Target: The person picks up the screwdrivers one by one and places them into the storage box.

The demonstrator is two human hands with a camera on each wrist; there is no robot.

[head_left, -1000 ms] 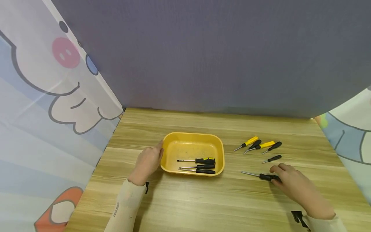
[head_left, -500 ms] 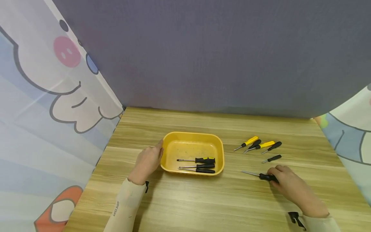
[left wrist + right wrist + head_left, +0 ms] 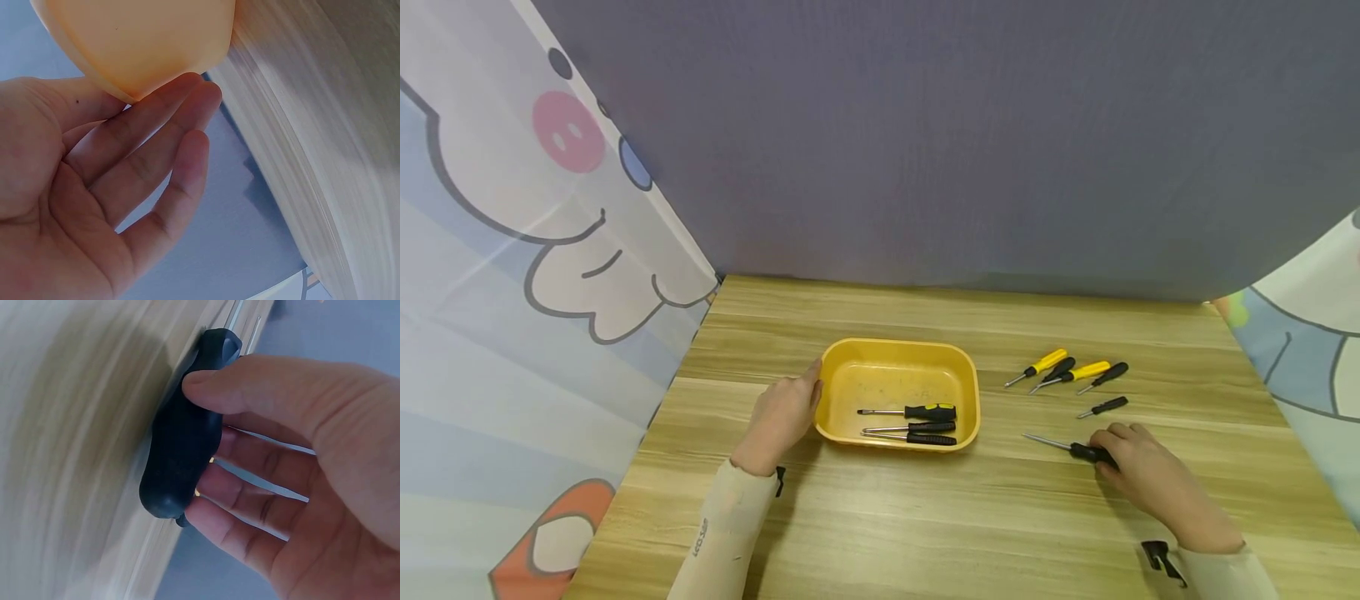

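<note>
Moved since the earlier frame: right hand, shifted slightly inward, thumb and fingertips pinching the handle of 1 black screwdriver. Location: right of the yellow tray, shaft pointing trayward; whether lifted off the wooden table could not be told. Left hand: clasped on the tray's left end, thumb at the rim, fingers outside; hands well apart. Tray contents: 3 screwdrivers, side by side near the front wall. Beyond the right hand: 5 loose screwdrivers, some overlapping. Hazards, as judged: palm clear of the handle, so a twist could have let it roll free; carried low, its tip could have caught the rim; a tug at 1 end could have tilted the tray, sliding its contents.
</note>
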